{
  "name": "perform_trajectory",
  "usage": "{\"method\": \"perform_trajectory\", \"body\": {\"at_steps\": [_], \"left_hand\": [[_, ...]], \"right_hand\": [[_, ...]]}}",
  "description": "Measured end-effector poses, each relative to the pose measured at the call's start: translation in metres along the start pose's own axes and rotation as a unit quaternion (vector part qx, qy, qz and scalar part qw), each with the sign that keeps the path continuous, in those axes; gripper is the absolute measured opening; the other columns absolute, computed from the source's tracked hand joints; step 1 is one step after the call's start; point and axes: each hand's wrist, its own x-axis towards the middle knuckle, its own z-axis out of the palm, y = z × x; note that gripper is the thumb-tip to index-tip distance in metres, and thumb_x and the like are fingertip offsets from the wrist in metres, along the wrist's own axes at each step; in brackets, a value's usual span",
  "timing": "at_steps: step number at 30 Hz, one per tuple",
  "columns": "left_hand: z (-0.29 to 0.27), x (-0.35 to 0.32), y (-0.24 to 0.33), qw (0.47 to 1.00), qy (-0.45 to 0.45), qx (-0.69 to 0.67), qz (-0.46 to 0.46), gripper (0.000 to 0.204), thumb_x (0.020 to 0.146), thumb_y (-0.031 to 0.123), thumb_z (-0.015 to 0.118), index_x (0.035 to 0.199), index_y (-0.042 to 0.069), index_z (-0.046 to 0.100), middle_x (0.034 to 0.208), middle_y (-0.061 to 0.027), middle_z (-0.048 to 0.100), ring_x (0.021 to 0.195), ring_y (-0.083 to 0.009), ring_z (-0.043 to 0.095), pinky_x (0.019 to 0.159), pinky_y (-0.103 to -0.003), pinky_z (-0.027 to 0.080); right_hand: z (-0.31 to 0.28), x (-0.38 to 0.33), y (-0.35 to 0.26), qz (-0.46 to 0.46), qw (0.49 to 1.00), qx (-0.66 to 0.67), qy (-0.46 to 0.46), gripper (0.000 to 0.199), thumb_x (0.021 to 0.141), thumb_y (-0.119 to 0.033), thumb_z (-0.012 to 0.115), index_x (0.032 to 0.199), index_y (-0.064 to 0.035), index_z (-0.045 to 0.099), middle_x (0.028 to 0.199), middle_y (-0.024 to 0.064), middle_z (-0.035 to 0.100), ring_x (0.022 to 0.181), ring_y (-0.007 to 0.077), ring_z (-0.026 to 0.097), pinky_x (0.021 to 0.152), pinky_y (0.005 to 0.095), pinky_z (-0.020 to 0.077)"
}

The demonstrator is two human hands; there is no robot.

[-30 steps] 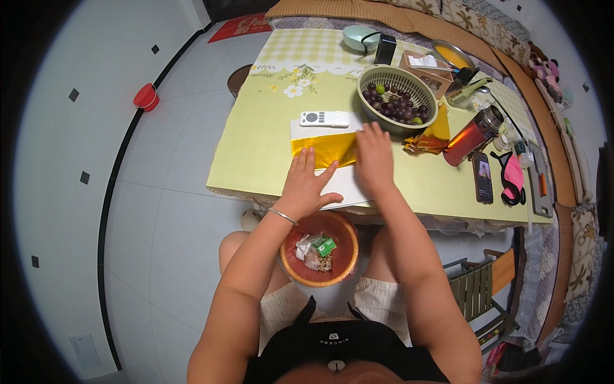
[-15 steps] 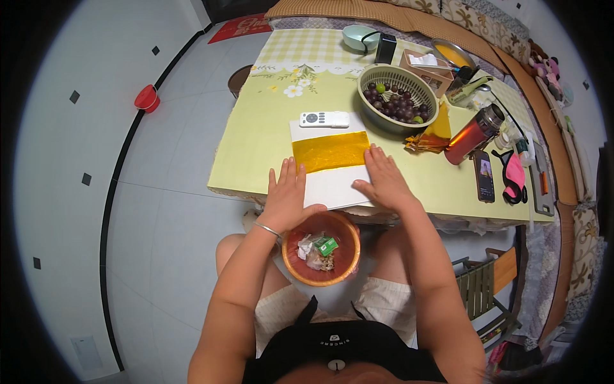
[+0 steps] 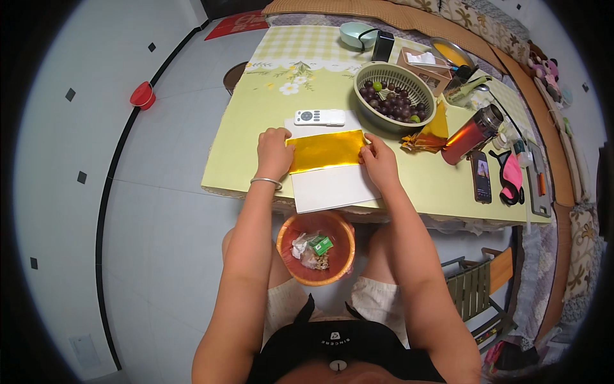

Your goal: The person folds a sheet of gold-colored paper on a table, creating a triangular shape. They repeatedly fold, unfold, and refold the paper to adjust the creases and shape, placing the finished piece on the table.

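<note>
A strip of shiny gold foil paper (image 3: 326, 152) lies across a white board (image 3: 334, 189) at the near edge of the table. My left hand (image 3: 275, 153) is closed at the foil's left end, fingers curled onto that edge. At the other end, my right hand (image 3: 380, 161) pinches the right edge between thumb and fingers. Just beyond the foil, a white remote control (image 3: 320, 118) rests on the far part of the board. More gold foil (image 3: 432, 134), folded and crumpled, sits to the right beside a basin.
A green basin of grapes (image 3: 368, 115) stands behind my right hand. Farther right are a red thermos (image 3: 465, 142), a phone (image 3: 481, 176) and a pink eye mask (image 3: 511, 176). An orange waste bin (image 3: 348, 249) holds rubbish between my knees. A folding chair (image 3: 470, 291) stands at right.
Both hands, flat with fingers outstretched before, have curled onto the foil's two ends. My left hand has moved farther up the table. The foil's surface now looks smoother and brighter.
</note>
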Motion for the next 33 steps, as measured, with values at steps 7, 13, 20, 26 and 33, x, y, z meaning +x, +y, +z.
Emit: {"method": "perform_trajectory", "body": {"at_steps": [7,13,20,26,33], "left_hand": [[0.006,0.008,-0.009,0.997,0.019,-0.042,-0.054,0.004,0.079,0.001,0.07,0.081,0.003,0.067,0.086,-0.0136,0.066,0.084,-0.0318,0.062,0.08,-0.042,0.05],[0.011,0.007,-0.003,0.998,0.06,0.018,-0.019,0.004,0.081,0.003,0.069,0.08,0.003,0.066,0.084,-0.0148,0.066,0.079,-0.0335,0.062,0.074,-0.044,0.051],[0.007,0.001,-0.001,0.993,0.09,0.067,0.032,0.006,0.082,0.006,0.071,0.084,0.002,0.066,0.089,-0.0141,0.066,0.083,-0.0331,0.063,0.074,-0.044,0.051],[0.005,-0.003,-0.004,0.997,0.068,0.008,0.018,0.008,0.082,0.007,0.071,0.089,0.004,0.07,0.09,-0.0146,0.066,0.085,-0.0326,0.064,0.074,-0.042,0.052],[0.011,-0.001,0.004,0.996,0.078,0.037,-0.02,0.006,0.082,0.007,0.071,0.081,0.004,0.065,0.086,-0.0141,0.063,0.082,-0.0341,0.062,0.071,-0.044,0.051]], "right_hand": [[-0.005,0.002,-0.009,0.076,0.989,0.12,-0.026,0.04,0.097,-0.002,0.056,0.137,0.0069,0.05,0.087,0.0063,0.065,0.074,0.0111,0.063,0.067,0.0237,0.0531],[-0.006,0.001,-0.003,0.065,0.986,0.151,-0.023,0.039,0.096,-0.001,0.057,0.134,0.0082,0.053,0.084,0.0061,0.064,0.073,0.0111,0.064,0.067,0.0234,0.0547],[-0.005,0.001,-0.003,0.067,0.984,0.162,-0.017,0.039,0.096,0.0,0.055,0.134,0.0086,0.052,0.085,0.0061,0.064,0.074,0.0109,0.064,0.068,0.023,0.0539],[-0.004,0.002,-0.001,0.052,0.988,0.147,-0.017,0.039,0.095,0.0,0.056,0.133,0.0091,0.052,0.084,0.0062,0.064,0.072,0.0112,0.064,0.066,0.0238,0.0542],[-0.002,0.0,-0.001,0.05,0.987,0.156,-0.007,0.039,0.094,-0.001,0.058,0.131,0.0084,0.054,0.083,0.0058,0.064,0.071,0.0109,0.063,0.066,0.0241,0.0537]]}}
